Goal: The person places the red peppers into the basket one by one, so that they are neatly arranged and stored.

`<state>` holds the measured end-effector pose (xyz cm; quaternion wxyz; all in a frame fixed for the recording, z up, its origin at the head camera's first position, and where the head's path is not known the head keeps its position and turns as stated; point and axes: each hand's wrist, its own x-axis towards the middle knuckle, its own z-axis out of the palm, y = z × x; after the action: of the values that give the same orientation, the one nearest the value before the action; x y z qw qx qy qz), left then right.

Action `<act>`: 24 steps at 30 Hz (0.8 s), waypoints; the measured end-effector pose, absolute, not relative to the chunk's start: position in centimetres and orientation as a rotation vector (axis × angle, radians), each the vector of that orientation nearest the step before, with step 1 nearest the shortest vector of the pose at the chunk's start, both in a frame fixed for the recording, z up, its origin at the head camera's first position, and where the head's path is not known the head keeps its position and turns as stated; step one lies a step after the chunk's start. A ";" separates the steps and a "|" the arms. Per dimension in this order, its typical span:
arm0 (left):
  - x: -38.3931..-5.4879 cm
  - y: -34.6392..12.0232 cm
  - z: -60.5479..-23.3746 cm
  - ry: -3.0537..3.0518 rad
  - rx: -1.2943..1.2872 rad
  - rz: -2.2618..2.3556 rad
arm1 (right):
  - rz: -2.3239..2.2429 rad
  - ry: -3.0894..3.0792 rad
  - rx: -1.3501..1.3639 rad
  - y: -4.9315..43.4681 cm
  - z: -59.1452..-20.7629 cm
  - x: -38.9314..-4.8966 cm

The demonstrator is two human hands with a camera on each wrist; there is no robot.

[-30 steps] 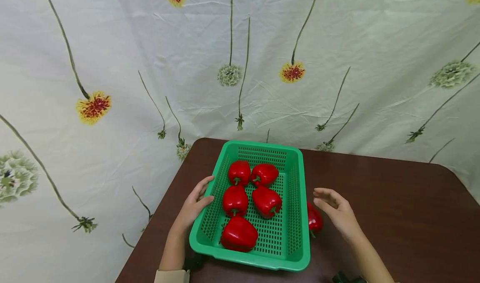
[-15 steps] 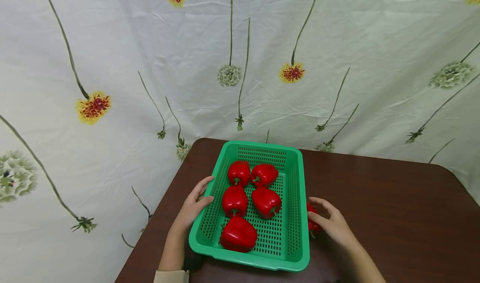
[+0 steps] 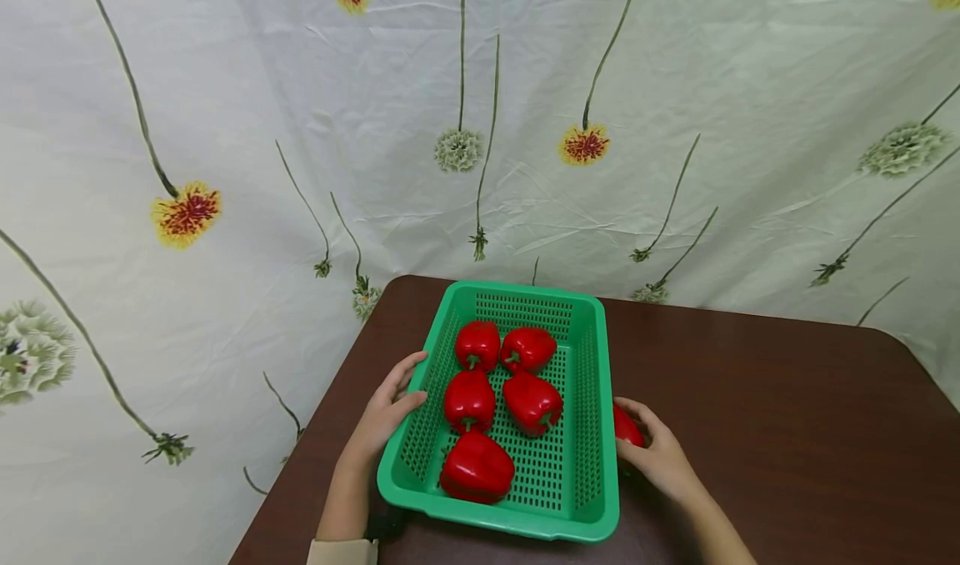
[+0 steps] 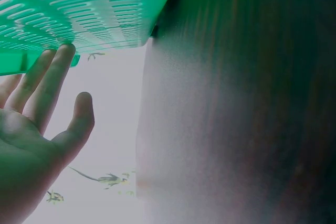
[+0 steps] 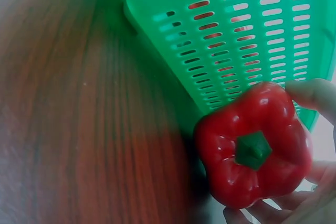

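A green slatted plastic basket rests on the table with several red bell peppers in it, among them one pepper at its near end. My left hand is at the basket's left side. In the left wrist view, its fingers are fairly straight, with the tips against the slatted wall and the thumb apart. Beyond the right wall, my right hand grips another red bell pepper between thumb and fingers. That pepper's green stem faces the right wrist camera, and the basket's rim partly hides it in the head view.
The dark brown wooden table extends to the right of the basket. Behind it hangs a pale cloth printed with flowers, close to the table's back edge.
My right hand has moved left and down onto the pepper beside the basket and taken hold of it. The left hand and the basket have stayed in place.
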<state>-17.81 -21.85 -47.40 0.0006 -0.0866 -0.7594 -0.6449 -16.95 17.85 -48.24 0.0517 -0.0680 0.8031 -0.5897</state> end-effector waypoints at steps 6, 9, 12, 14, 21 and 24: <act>-17.7 -21.9 -47.4 -2.380 -0.281 -2.026 | -1.797 2.443 -0.182 17.6 -48.6 -16.8; -17.7 -21.9 -47.4 -2.379 -0.279 -2.025 | -1.801 2.451 -0.171 17.4 -48.8 -16.7; -17.7 -21.9 -47.4 -2.378 -0.277 -2.024 | -1.773 2.481 -0.172 17.3 -48.9 -16.5; -17.7 -21.9 -47.4 -2.377 -0.277 -2.025 | -1.737 2.516 -0.178 17.2 -48.9 -16.4; -17.7 -21.9 -47.4 -2.379 -0.280 -2.023 | -1.656 2.601 -0.127 16.8 -49.0 -16.2; -17.7 -21.9 -47.4 -2.378 -0.276 -2.029 | -1.665 2.602 -0.109 16.8 -49.0 -16.1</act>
<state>-17.71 -21.86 -47.36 0.0017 -0.0880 -0.7578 -0.6465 -16.13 16.85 -49.03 0.0252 -0.0353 0.8416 -0.5383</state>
